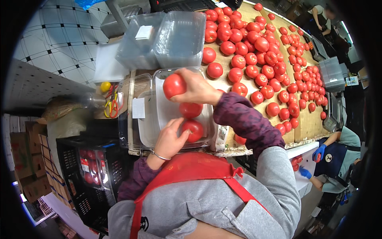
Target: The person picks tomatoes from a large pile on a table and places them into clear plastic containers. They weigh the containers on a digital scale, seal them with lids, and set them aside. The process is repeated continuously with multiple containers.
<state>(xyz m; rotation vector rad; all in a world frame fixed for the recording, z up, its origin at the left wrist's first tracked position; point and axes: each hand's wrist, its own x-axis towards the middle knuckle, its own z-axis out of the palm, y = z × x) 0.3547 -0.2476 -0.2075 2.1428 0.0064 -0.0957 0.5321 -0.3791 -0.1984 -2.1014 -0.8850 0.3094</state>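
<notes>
My right hand (pixel 198 88) grips a red tomato (pixel 174 86) over the upper end of a clear plastic clamshell box (pixel 149 128), whose hinged lid (pixel 127 119) lies folded back to the left. Two more tomatoes lie in the box along its right side, one (pixel 191 110) just below my right hand and one (pixel 194 131) nearer to me. My left hand (pixel 172 139) is at the nearer tomato, its thumb resting against that fruit's left side and its fingers spread. The underside of the held tomato is partly hidden.
Stacked clear containers (pixel 180 38) stand beyond the box. Loose tomatoes (pixel 261 44) cover much of the wooden table (pixel 247 15) at right. Scissors (pixel 114 107) and a yellow round object (pixel 105 87) lie left. A black crate (pixel 71 161) holds packed tomatoes. Co-workers (pixel 337 161) are at far right.
</notes>
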